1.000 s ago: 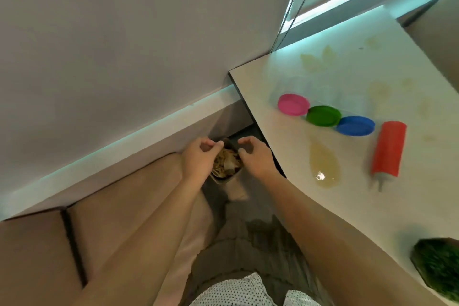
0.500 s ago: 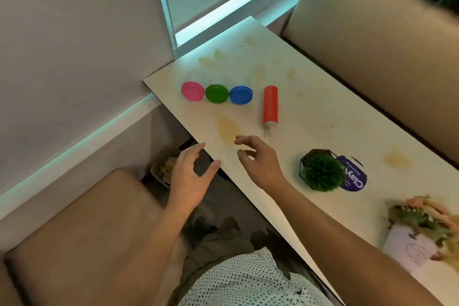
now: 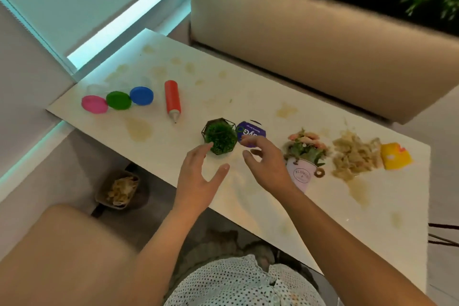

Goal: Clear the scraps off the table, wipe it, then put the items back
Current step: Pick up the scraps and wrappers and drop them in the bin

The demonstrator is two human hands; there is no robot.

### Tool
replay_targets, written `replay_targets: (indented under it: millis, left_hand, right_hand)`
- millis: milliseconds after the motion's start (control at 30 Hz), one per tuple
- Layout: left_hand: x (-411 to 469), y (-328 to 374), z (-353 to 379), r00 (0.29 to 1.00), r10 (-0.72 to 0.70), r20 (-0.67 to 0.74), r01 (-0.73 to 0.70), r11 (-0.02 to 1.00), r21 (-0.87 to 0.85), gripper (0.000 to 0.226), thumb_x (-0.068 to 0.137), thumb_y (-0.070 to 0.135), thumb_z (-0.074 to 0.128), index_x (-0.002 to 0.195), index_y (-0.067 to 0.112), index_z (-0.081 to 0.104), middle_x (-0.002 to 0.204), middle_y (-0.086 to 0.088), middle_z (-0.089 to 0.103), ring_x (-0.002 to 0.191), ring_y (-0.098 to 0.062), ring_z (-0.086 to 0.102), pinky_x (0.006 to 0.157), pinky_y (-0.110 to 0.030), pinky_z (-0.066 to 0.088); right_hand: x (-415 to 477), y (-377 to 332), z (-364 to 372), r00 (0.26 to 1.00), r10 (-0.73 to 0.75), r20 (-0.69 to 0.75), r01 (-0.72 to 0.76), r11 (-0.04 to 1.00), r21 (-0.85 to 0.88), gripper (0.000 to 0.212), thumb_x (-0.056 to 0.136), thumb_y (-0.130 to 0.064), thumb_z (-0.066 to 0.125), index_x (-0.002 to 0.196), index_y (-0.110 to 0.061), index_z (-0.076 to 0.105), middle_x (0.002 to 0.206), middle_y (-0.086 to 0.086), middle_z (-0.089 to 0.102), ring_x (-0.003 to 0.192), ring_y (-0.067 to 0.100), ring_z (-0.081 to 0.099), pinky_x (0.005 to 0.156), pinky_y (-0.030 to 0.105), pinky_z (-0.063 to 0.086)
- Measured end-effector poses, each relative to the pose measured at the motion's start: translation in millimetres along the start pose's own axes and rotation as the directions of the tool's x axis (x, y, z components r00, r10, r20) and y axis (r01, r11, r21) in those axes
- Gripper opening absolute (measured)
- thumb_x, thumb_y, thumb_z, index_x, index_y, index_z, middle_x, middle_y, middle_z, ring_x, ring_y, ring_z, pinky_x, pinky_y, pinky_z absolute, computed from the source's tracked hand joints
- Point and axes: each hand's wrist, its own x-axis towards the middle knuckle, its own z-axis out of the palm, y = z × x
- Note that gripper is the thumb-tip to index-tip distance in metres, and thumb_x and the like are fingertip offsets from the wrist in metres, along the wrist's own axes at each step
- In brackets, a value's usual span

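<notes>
Stained table (image 3: 248, 97), red bottle (image 3: 172, 98) lying flat, nozzle (image 3: 174, 117) toward near edge

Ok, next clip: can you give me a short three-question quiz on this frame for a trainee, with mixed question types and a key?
1. True or false: the left hand and the right hand each grip something.
2. What lies right beside the pile of scraps on the table? A. red bottle B. yellow sponge C. blue lid
3. Where does the bin that holds scraps stand?

Key:
1. False. Both hands are open and hold nothing.
2. B.
3. On the floor, below the table's near edge.
</notes>
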Motion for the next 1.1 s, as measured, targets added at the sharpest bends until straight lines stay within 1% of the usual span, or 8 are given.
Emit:
replay_targets:
  millis: [167, 367, 500, 600, 700, 867, 1000, 1100]
  left_hand:
    - [15, 36, 31, 0.974, 0.127, 0.188, -0.127, 0.992, -0.013, 0.062, 0.092, 0.057, 0.068, 0.148, 0.040, 0.045, 0.148, 0.017, 0.044, 0.130, 0.000, 0.044, 0.107, -0.028, 0.044]
    - [30, 78, 75, 0.904, 0.240, 0.353, -0.224, 0.971, -0.085, 0.061, 0.093, 0.049, 0.070, 0.148, 0.037, 0.046, 0.143, 0.015, 0.046, 0.126, -0.002, 0.049, 0.107, -0.034, 0.047]
    - [29, 103, 107, 0.862, 0.278, 0.423, -0.261, 0.960, -0.099, 0.062, 0.093, 0.046, 0.071, 0.148, 0.036, 0.046, 0.145, 0.014, 0.047, 0.130, -0.008, 0.050, 0.108, -0.039, 0.048]
    - [26, 119, 133, 0.841, 0.285, 0.460, -0.268, 0.958, -0.102, 0.064, 0.093, 0.044, 0.072, 0.149, 0.039, 0.044, 0.144, 0.015, 0.044, 0.131, -0.008, 0.049, 0.109, -0.039, 0.048]
    - [19, 136, 156, 0.836, 0.278, 0.474, -0.271, 0.959, -0.084, 0.062, 0.093, 0.043, 0.072, 0.149, 0.037, 0.045, 0.141, 0.017, 0.044, 0.129, -0.007, 0.049, 0.109, -0.037, 0.047]
    - [6, 163, 199, 0.860, 0.214, 0.462, -0.220, 0.975, -0.042, 0.062, 0.094, 0.043, 0.071, 0.151, 0.036, 0.046, 0.149, 0.011, 0.045, 0.135, -0.009, 0.046, 0.111, -0.042, 0.045]
    - [-8, 178, 231, 0.878, 0.157, 0.451, -0.169, 0.986, -0.015, 0.057, 0.093, 0.042, 0.071, 0.143, 0.048, 0.044, 0.149, 0.012, 0.045, 0.132, -0.004, 0.047, 0.108, -0.036, 0.046]
    - [-16, 187, 253, 0.898, 0.118, 0.425, -0.139, 0.990, 0.019, 0.056, 0.093, 0.040, 0.072, 0.139, 0.052, 0.043, 0.138, 0.015, 0.049, 0.111, 0.011, 0.053, 0.092, -0.016, 0.044]
  right_hand:
    - [-16, 20, -47, 0.978, 0.083, -0.193, -0.078, 0.996, 0.033, 0.026, 0.094, -0.008, 0.064, 0.111, -0.027, 0.068, 0.124, -0.017, 0.064, 0.118, -0.002, 0.057, 0.093, 0.018, 0.050]
    - [-37, 50, -103, 0.885, 0.173, -0.432, -0.149, 0.985, 0.089, 0.031, 0.091, -0.003, 0.062, 0.106, -0.029, 0.070, 0.118, -0.018, 0.067, 0.111, -0.001, 0.060, 0.088, 0.016, 0.050]
    - [-51, 80, -140, 0.810, 0.275, -0.519, -0.228, 0.961, 0.153, 0.040, 0.092, -0.006, 0.063, 0.104, -0.044, 0.064, 0.121, -0.011, 0.064, 0.114, 0.009, 0.061, 0.089, 0.024, 0.052]
    - [-56, 113, -172, 0.751, 0.372, -0.546, -0.347, 0.925, 0.154, 0.033, 0.091, -0.011, 0.067, 0.115, -0.033, 0.063, 0.124, -0.007, 0.061, 0.115, 0.014, 0.060, 0.091, 0.028, 0.052]
    - [-62, 151, -201, 0.718, 0.441, -0.538, -0.468, 0.879, 0.096, 0.041, 0.090, -0.015, 0.069, 0.127, -0.029, 0.059, 0.130, -0.001, 0.056, 0.117, 0.020, 0.058, 0.099, 0.039, 0.051]
    - [-57, 203, -239, 0.746, 0.490, -0.451, -0.576, 0.815, -0.066, 0.048, 0.090, -0.012, 0.065, 0.136, -0.023, 0.056, 0.133, 0.008, 0.048, 0.118, 0.029, 0.057, 0.095, 0.030, 0.044]
    - [-36, 233, -248, 0.866, 0.413, -0.282, -0.490, 0.813, -0.313, 0.062, 0.086, -0.022, 0.070, 0.145, -0.019, 0.049, 0.146, 0.011, 0.039, 0.123, 0.038, 0.049, 0.103, 0.043, 0.045]
    - [-18, 249, -247, 0.918, 0.374, -0.131, -0.383, 0.757, -0.529, 0.071, 0.086, -0.031, 0.073, 0.149, -0.022, 0.042, 0.154, 0.012, 0.030, 0.131, 0.039, 0.039, 0.103, 0.045, 0.045]
